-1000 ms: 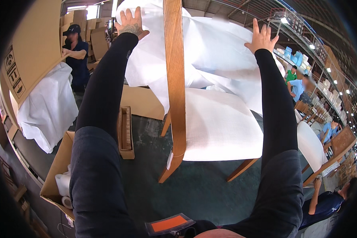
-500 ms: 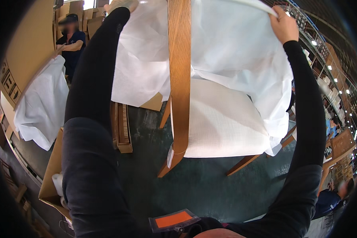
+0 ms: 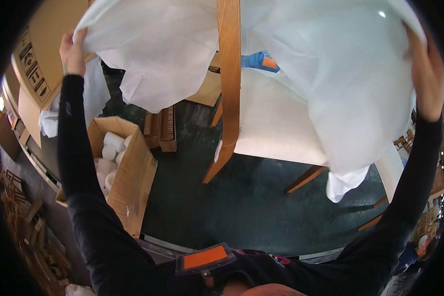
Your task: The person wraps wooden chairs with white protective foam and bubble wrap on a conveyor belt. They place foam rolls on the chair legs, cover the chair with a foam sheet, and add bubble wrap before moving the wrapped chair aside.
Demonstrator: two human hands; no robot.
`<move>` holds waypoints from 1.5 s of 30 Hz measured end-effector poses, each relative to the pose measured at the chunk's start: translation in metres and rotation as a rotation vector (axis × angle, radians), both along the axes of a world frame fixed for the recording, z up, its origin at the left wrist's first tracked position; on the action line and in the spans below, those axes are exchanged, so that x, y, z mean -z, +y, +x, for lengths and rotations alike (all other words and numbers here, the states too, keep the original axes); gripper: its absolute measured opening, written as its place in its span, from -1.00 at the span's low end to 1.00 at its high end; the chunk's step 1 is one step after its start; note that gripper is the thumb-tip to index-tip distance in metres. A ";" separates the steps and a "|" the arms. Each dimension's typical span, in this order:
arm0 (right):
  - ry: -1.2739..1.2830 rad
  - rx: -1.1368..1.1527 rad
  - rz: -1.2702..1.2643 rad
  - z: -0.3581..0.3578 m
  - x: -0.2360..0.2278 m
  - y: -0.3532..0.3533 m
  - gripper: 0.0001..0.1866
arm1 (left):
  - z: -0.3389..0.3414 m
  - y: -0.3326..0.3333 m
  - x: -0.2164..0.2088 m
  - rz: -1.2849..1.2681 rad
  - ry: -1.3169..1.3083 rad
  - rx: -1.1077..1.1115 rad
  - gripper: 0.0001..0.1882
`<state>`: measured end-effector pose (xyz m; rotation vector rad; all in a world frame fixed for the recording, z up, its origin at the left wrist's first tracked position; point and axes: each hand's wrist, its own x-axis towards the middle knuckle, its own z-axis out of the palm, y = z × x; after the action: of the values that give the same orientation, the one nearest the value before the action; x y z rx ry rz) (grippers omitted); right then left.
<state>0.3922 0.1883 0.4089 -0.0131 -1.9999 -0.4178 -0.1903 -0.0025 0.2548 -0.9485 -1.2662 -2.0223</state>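
A white fabric cover (image 3: pixel 362 93) is spread wide across the top of the view, draped behind and around a wooden chair. My left hand (image 3: pixel 74 55) grips its rim at the upper left. At the upper right my right hand (image 3: pixel 429 79) is closed on the opposite rim, some fingers hidden by the cloth. Between my arms the chair's brown wooden back post (image 3: pixel 229 74) rises toward me. Its cream upholstered seat (image 3: pixel 276 121) lies beyond, partly hidden under the cover. A small pale tag (image 3: pixel 217 151) hangs by the post's lower end.
To the left stands an open cardboard box (image 3: pixel 133 182) with several white rolls (image 3: pixel 114 141). Brown wooden pieces (image 3: pixel 167 129) lie behind it on the dark green surface. A large carton (image 3: pixel 49 64) fills the upper left; a person (image 3: pixel 409 256) shows at the lower right.
Both hands have moved outward and lower, stretching the cover wider. My view has shifted, so the box of rolls now shows. A blue and orange patch appears behind the seat.
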 end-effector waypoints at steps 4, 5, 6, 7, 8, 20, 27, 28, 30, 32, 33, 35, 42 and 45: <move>-0.359 0.017 -0.119 0.063 0.090 -0.036 -0.56 | 0.058 -0.053 0.099 0.055 0.001 -0.169 -0.80; -0.483 0.027 -0.194 0.072 0.104 -0.044 -0.50 | 0.075 -0.052 0.127 0.032 0.062 -0.227 -0.69; -0.717 0.066 -0.436 0.077 0.113 -0.050 -0.50 | 0.097 -0.045 0.160 -0.123 0.040 -0.286 -0.60; -0.865 0.063 -0.530 0.085 0.124 -0.045 -0.53 | 0.115 -0.042 0.188 -0.251 0.018 -0.285 -0.55; -1.011 0.030 -0.605 0.092 0.142 -0.032 -0.56 | 0.133 -0.045 0.217 -0.298 0.054 -0.369 -0.55; -0.797 0.726 -0.326 0.333 0.257 0.187 -0.69 | 0.338 0.026 0.345 -1.552 0.606 -0.376 -0.62; -0.409 0.719 -0.172 0.378 0.180 0.216 -0.72 | 0.414 0.029 0.360 -1.661 -0.119 -0.168 -0.61; -0.392 0.772 -0.168 0.384 0.182 0.219 -0.73 | 0.428 0.030 0.363 -1.648 -0.213 -0.153 -0.60; -0.359 0.896 -0.125 0.405 0.174 0.228 -0.75 | 0.468 0.044 0.377 -1.867 0.000 -0.224 -0.61; -0.263 0.943 -0.102 0.422 0.143 0.234 -0.82 | 0.471 0.042 0.394 -1.908 0.295 -0.383 -0.66; -0.166 0.877 -0.070 0.425 0.132 0.236 -0.84 | 0.470 0.045 0.393 -1.852 0.310 -0.444 -0.64; 0.087 0.651 -0.102 0.421 0.129 0.239 -0.86 | 0.453 0.030 0.390 -1.725 0.184 -0.442 -0.63; -0.816 0.374 -0.415 0.346 0.338 0.205 -0.37 | 0.477 0.019 0.440 -1.569 -0.652 -0.316 -0.56; -1.318 0.063 -0.860 0.293 0.432 0.129 -0.57 | 0.504 0.018 0.458 -2.084 -0.631 0.310 -0.52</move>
<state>0.6848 0.3177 -0.0231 -0.4333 -3.3240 0.6265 0.3136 0.0153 -0.2033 -1.1360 -3.7558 -0.2979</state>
